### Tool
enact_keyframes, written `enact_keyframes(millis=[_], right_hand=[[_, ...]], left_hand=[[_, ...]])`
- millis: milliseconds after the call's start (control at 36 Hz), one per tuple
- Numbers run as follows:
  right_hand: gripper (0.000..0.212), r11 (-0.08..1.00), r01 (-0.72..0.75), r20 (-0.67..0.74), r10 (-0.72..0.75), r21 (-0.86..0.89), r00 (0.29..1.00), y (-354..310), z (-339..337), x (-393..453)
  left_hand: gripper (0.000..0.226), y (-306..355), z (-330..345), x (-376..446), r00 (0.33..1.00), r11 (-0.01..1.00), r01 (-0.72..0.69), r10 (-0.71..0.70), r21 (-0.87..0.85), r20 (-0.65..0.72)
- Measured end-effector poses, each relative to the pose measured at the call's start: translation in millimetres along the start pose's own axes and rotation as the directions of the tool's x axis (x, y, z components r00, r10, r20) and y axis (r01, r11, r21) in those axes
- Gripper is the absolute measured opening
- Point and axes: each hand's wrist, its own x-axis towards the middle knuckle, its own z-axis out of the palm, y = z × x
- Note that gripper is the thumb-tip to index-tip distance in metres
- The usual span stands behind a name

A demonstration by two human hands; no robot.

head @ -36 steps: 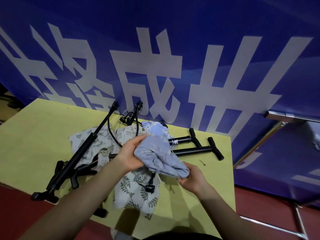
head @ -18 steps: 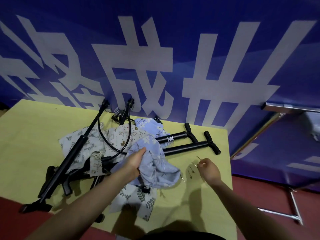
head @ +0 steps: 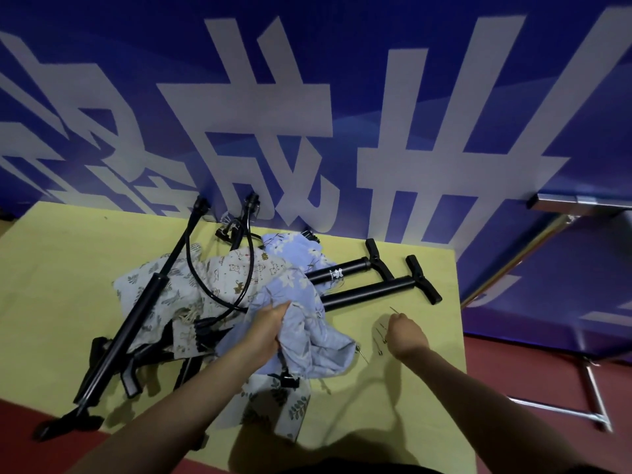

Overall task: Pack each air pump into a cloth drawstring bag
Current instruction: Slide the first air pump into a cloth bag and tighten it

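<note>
My left hand [head: 270, 328] grips a blue flowered cloth bag [head: 307, 340] in the middle of the yellow table [head: 61, 254]. My right hand [head: 407, 333] hovers over the table to the right with its fingers curled, pinching a thin metal needle [head: 394, 309]. Two short black air pumps [head: 372, 289] with T-handles lie side by side behind the bag. A long black pump [head: 136, 316] lies diagonally at the left across a leaf-print bag [head: 160, 289]. A cream bag [head: 239, 271] with small animal prints lies under a black hose [head: 219, 289].
Several loose inflation needles [head: 380, 336] lie on the table beside my right hand. A leaf-print cloth [head: 284, 408] hangs over the near table edge. A blue banner [head: 307, 97] with white characters stands right behind the table. A metal frame [head: 581, 371] stands at the right.
My right hand let go of the blue bag and moved right to the needles, where it now pinches one. My left hand lowered the bag onto the pile.
</note>
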Motion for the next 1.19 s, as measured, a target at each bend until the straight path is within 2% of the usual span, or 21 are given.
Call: enact_keyframes(millis=[83, 194, 306, 361, 500, 583, 722, 861, 944, 1056, 1194], right_hand=[[0.033, 0.996, -0.024, 0.015, 0.022, 0.085, 1.000, 2.3, -1.3, -0.4], [0.016, 0.928, -0.055, -0.031, 0.071, 0.369, 0.997, 10.6, 0.5, -7.4], [0.006, 0.839, -0.037, -0.075, 0.092, 0.543, 0.993, 12.5, 2.9, -25.7], [0.008, 0.812, -0.002, -0.118, 0.087, 0.584, 0.989, 9.4, 0.2, -33.1], [0.019, 0.675, 0.135, -0.235, 0.058, 0.725, 0.970, -11.7, -16.6, -46.4], [0.021, 0.590, 0.212, -0.272, 0.014, 0.779, 0.962, -33.1, -31.5, -57.2], [0.026, 0.447, 0.316, -0.276, -0.152, 0.837, 0.949, -73.0, -52.2, -86.0], [0.023, 0.310, 0.375, -0.250, -0.376, 0.873, 0.892, -104.8, -61.9, -121.4], [0.025, 0.374, 0.409, -0.199, -0.487, 0.832, 0.850, -125.3, -53.8, -138.3], [0.029, 0.534, 0.411, -0.141, -0.474, 0.739, 0.869, -143.1, -41.1, -142.7], [0.022, 0.722, 0.484, -0.154, -0.475, 0.495, 0.866, -139.3, -40.5, -138.8]], left_hand=[[0.035, 3.9, -1.0, 0.4, 0.999, 1.000, -0.001, 0.001, -0.004, 0.037], [0.034, 9.1, -2.4, -2.7, 0.999, 1.000, -0.023, 0.022, 0.020, 0.046], [0.032, 8.2, -1.4, 3.2, 0.999, 1.000, -0.018, 0.017, -0.014, -0.029], [0.043, 5.1, -2.4, 7.7, 0.999, 1.000, -0.012, 0.012, -0.004, -0.046], [0.088, -23.4, -20.2, 42.8, 0.998, 0.998, -0.059, 0.059, -0.033, -0.023], [0.072, -22.7, -23.9, 33.9, 0.997, 0.996, -0.078, 0.078, -0.037, -0.021], [0.035, 11.3, -11.3, -42.6, 0.993, 0.990, -0.112, 0.114, -0.083, 0.021], [0.032, 30.7, -12.5, -83.0, 0.982, 0.974, -0.152, 0.169, -0.169, 0.089], [0.029, 37.5, -14.7, -103.6, 0.964, 0.959, -0.175, 0.213, -0.223, 0.158], [0.024, 39.2, -21.1, -121.6, 0.930, 0.947, -0.192, 0.259, -0.258, 0.262], [0.025, 33.4, -40.3, -130.9, 0.917, 0.923, -0.266, 0.331, -0.278, 0.221]])
